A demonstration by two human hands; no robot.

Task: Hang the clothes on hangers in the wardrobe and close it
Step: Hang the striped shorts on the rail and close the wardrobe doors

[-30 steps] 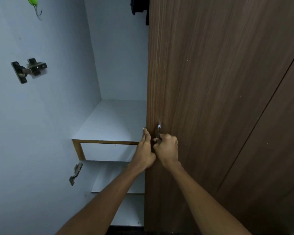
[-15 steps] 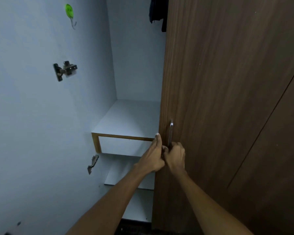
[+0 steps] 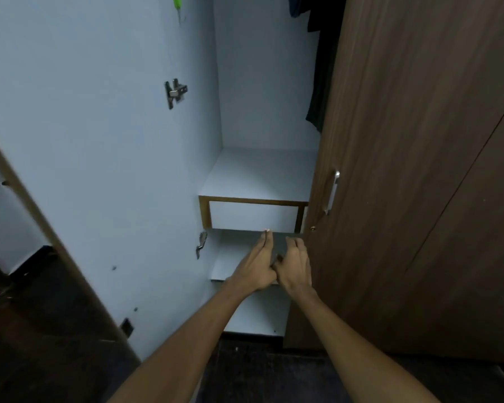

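Both hands free in front of half-open wardrobe, doors not yet shut.

Near: left hand (image 3: 258, 264) flat, fingers straight and together, holding nothing; right hand (image 3: 296, 264) just beside it, thumbs about touching, fingers relaxed, slightly bent, empty. Both hover ahead of the lower shelf (image 3: 233, 269) front edge, contact unclear. Right door (image 3: 419, 170) partly swung in, its handle (image 3: 332, 193) up and right of the right hand, not gripped. Left door (image 3: 85, 155) wide open, hinge (image 3: 175, 93) showing. Far: dark clothes (image 3: 317, 68) hang at top right inside, behind the right door's edge. Judgement: hanging looks done; best to take the handle or push flat on each door, keep fingers off the closing edge, check fabric clears.
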